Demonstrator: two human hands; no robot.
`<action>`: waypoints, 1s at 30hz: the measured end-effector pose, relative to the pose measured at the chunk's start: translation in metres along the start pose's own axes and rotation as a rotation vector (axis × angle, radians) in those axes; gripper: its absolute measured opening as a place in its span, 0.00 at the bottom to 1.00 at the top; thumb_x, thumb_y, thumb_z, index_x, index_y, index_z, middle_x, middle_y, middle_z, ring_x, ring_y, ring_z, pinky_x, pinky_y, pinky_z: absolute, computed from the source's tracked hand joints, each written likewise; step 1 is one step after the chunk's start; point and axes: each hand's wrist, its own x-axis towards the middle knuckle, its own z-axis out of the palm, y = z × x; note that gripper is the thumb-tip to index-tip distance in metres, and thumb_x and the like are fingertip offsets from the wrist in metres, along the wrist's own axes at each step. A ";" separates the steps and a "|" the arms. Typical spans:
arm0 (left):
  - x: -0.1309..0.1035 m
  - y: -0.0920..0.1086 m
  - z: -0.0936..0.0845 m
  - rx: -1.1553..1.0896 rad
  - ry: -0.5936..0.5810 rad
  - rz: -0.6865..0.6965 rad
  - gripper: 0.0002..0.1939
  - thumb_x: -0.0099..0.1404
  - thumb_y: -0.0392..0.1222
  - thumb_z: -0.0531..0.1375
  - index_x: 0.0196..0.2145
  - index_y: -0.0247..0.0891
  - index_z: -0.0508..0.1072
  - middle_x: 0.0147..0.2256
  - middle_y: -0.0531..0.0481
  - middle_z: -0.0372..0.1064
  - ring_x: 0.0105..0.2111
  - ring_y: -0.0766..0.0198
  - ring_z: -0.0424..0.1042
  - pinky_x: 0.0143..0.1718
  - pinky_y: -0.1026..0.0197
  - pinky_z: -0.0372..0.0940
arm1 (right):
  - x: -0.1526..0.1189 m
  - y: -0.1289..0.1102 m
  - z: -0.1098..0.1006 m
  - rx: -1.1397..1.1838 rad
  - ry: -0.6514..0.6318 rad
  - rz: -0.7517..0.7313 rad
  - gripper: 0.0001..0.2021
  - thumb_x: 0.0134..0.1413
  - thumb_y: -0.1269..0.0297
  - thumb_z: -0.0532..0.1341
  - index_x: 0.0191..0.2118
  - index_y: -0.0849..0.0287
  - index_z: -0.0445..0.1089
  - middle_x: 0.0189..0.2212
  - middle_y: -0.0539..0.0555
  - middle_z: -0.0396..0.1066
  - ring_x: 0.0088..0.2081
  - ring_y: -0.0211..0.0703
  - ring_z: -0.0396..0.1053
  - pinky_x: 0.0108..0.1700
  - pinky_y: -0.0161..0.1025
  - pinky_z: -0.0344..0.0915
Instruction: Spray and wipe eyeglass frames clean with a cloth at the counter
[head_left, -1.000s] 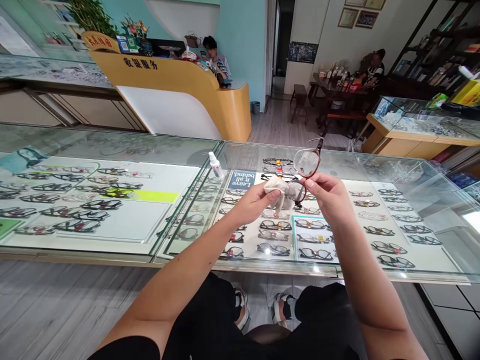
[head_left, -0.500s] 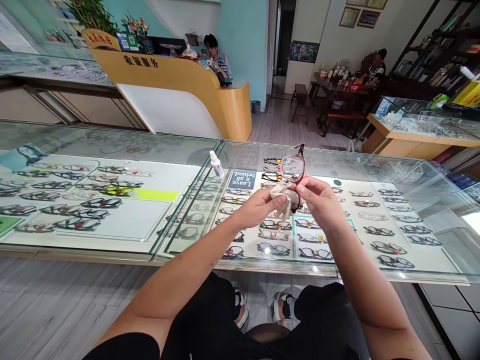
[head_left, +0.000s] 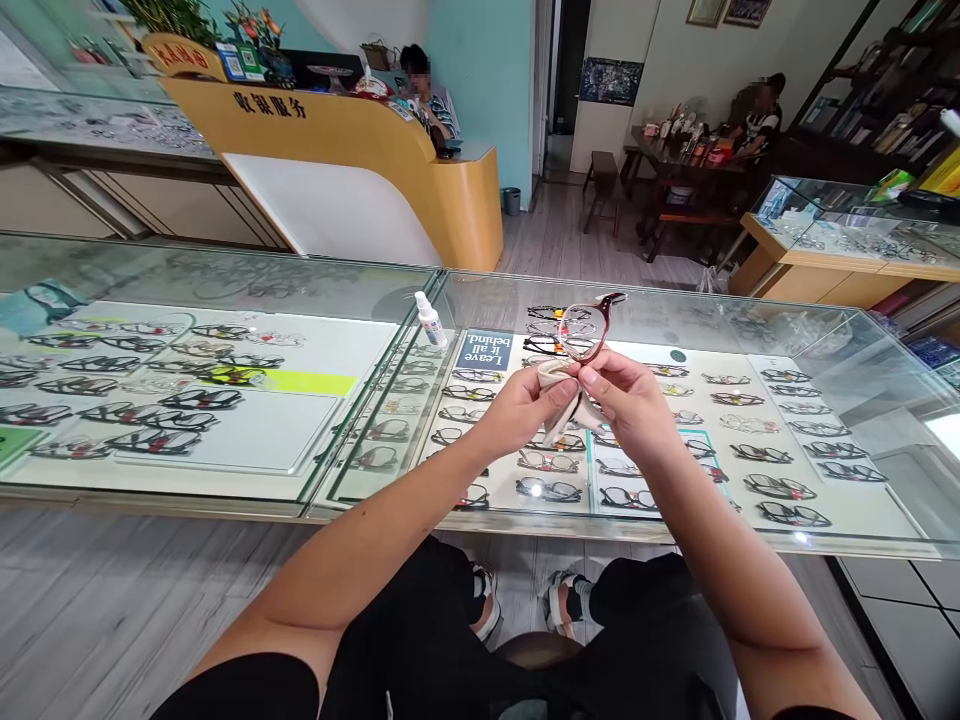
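Above the glass display case (head_left: pixel 480 515), I hold a pair of dark red-brown eyeglasses (head_left: pixel 602 335) between my two hands. My left hand (head_left: pixel 529 405) is closed on a pale cleaning cloth (head_left: pixel 561 425), which wraps round the lower part of the glasses and hides that lens. My right hand (head_left: pixel 626 395) pinches the frame near its middle. The other lens sticks up past the fingers, with a temple pointing to the right. A white spray bottle (head_left: pixel 430 322) stands upright on the glass, left of my hands.
Rows of eyeglasses (head_left: pixel 761 454) lie inside the case under the glass. Beyond it stand a yellow counter (head_left: pixel 465 210) with a person (head_left: pixel 431 100) behind it, and a dark table (head_left: pixel 682 150) with another person (head_left: pixel 757 120). A second showcase (head_left: pixel 847 240) is at the right.
The glasses have turned, so the upper temple now points more to the right. The cloth covers more of the lower lens, and its loose end hangs lower. My view has shifted slightly.
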 end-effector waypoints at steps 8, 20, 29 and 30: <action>-0.003 0.004 -0.006 -0.048 -0.197 -0.108 0.34 0.59 0.60 0.76 0.50 0.34 0.71 0.26 0.59 0.64 0.19 0.75 0.57 0.20 0.67 0.51 | 0.001 -0.009 0.005 0.150 0.058 0.125 0.18 0.48 0.49 0.81 0.30 0.53 0.78 0.37 0.51 0.78 0.33 0.41 0.69 0.35 0.38 0.68; -0.001 -0.003 -0.002 0.017 0.018 -0.007 0.30 0.65 0.69 0.69 0.37 0.35 0.73 0.23 0.56 0.66 0.20 0.73 0.60 0.21 0.67 0.53 | 0.003 0.003 0.000 0.053 0.011 0.046 0.13 0.54 0.49 0.79 0.35 0.50 0.82 0.40 0.51 0.80 0.44 0.45 0.74 0.52 0.42 0.71; -0.001 -0.004 -0.011 -0.008 -0.070 -0.046 0.29 0.68 0.67 0.67 0.42 0.34 0.75 0.30 0.50 0.72 0.27 0.68 0.70 0.29 0.65 0.65 | 0.004 -0.009 0.003 0.165 0.095 0.164 0.18 0.45 0.49 0.82 0.34 0.54 0.81 0.32 0.50 0.77 0.30 0.38 0.69 0.33 0.35 0.68; -0.001 -0.002 -0.011 -0.018 -0.093 -0.045 0.28 0.68 0.65 0.69 0.45 0.34 0.76 0.32 0.50 0.73 0.29 0.68 0.70 0.31 0.65 0.66 | 0.005 -0.010 0.002 0.173 0.098 0.165 0.18 0.46 0.49 0.82 0.34 0.55 0.81 0.32 0.50 0.77 0.30 0.38 0.68 0.32 0.34 0.67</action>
